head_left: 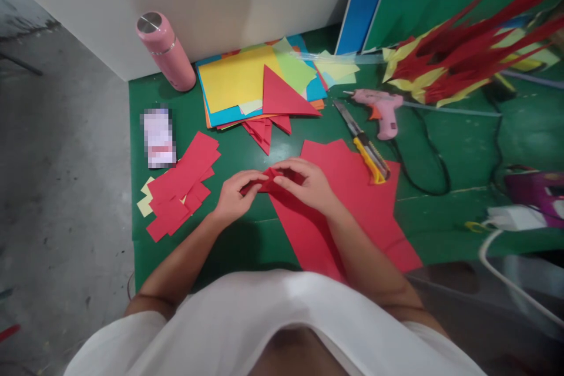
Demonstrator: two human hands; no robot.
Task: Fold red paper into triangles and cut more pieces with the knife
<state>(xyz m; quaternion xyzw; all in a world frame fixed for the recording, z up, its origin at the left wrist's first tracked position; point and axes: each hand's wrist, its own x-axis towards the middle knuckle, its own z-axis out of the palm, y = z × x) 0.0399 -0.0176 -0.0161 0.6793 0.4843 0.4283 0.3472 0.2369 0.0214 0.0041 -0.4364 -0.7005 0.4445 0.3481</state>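
A small folded red paper (pixel 270 180) is pinched between both my hands, above the table's near middle. My left hand (pixel 237 195) grips its left end with thumb and fingers. From the other side, my right hand (pixel 308 183) holds it, thumb in front and fingers behind. Under my right hand and forearm lie large red paper sheets (pixel 361 205). To the left, small red paper strips (pixel 185 173) are piled loosely over a few pale yellow pieces (pixel 144 205). Beyond my hands, folded red triangles (pixel 259 132) rest at the edge of a stack of coloured paper (pixel 238 85).
A pink bottle (pixel 170 53) stands at the back left, behind a blurred phone (pixel 159 138). A yellow utility knife (pixel 365 147), blade out, and a pink glue gun (pixel 381 110) with a black cord lie right. Red and yellow paper spikes (pixel 445 64) fill the back right.
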